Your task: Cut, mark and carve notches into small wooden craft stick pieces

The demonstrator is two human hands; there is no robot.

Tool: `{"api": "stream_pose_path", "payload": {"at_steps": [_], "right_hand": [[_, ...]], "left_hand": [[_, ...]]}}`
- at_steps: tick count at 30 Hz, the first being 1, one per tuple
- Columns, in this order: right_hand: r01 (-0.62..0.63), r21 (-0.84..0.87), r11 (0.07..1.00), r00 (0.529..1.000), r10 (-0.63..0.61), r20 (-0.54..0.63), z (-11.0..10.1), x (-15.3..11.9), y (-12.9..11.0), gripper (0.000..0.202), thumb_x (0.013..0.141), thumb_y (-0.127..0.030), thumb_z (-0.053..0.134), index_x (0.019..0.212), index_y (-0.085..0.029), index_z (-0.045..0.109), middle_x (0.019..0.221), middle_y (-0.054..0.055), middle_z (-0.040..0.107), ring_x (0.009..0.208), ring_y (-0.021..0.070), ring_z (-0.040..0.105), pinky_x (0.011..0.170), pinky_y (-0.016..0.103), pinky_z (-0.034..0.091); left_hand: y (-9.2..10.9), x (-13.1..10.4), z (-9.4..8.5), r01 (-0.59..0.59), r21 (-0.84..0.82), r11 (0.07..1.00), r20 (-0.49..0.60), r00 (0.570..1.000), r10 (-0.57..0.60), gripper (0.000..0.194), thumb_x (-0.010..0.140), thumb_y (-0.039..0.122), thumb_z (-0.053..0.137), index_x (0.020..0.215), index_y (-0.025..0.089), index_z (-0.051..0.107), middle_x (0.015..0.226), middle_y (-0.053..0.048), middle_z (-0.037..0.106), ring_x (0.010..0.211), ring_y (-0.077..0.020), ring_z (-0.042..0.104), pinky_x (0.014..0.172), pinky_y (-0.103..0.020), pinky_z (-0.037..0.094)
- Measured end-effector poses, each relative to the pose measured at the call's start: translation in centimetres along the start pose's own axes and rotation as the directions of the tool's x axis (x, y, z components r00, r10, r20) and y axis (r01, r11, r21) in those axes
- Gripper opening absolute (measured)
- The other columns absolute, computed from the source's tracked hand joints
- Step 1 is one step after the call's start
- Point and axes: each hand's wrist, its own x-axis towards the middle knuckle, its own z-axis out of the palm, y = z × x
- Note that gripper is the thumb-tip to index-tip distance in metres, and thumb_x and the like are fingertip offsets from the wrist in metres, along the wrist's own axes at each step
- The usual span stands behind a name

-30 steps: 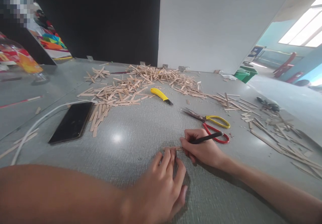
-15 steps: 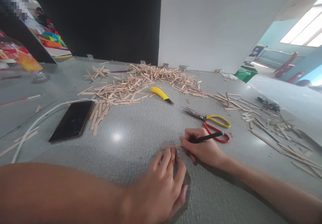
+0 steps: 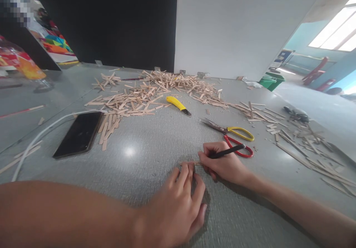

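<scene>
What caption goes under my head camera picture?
Left hand on a thin wooden strip, right hand gripping a black pen near red-and-yellow-handled scissors.

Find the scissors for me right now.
In the head view, the scissors lie on the table right of centre, just beyond the right hand, with the black pen crossing in front of their red handle.

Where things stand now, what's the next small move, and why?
Probably one short stroke with the black pen near the stick's exposed right end: the left hand's fingertips rest on the wooden stick, and the right hand holds the pen right beside it. The tip is hidden, so I can't confirm contact.
</scene>
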Motion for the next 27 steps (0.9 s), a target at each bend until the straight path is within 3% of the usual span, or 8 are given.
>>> {"api": "stream_pose_path", "payload": {"at_steps": [9, 27], "right_hand": [[-0.031, 0.040, 0.999, 0.999, 0.032, -0.007, 0.18, 0.16, 0.17, 0.039, 0.096, -0.034, 0.062, 0.061, -0.022, 0.050, 0.047, -0.006, 0.058, 0.030, 0.0078, 0.052, 0.029, 0.016, 0.035], [-0.040, 0.025, 0.999, 0.999, 0.040, -0.019, 0.31, 0.22, 0.07, 0.041, 0.094, -0.036, 0.066, 0.060, -0.022, 0.048, 0.045, -0.006, 0.056, 0.031, 0.0068, 0.046, 0.030, 0.016, 0.030]], "left_hand": [[-0.22, 0.09, -0.22, -0.013, 0.002, 1.000, -0.020, 1.000, 0.013, 0.049, 0.100, 0.042, 0.046, 0.119, 0.001, 0.066, 0.119, -0.029, 0.074, 0.114, -0.0392, 0.071, 0.094, -0.045, 0.052], [-0.17, 0.24, -0.47, -0.017, 0.010, 1.000, -0.009, 1.000, 0.017, 0.048, 0.100, 0.041, 0.047, 0.118, 0.002, 0.067, 0.118, -0.029, 0.074, 0.113, -0.0389, 0.071, 0.094, -0.044, 0.051]]}}
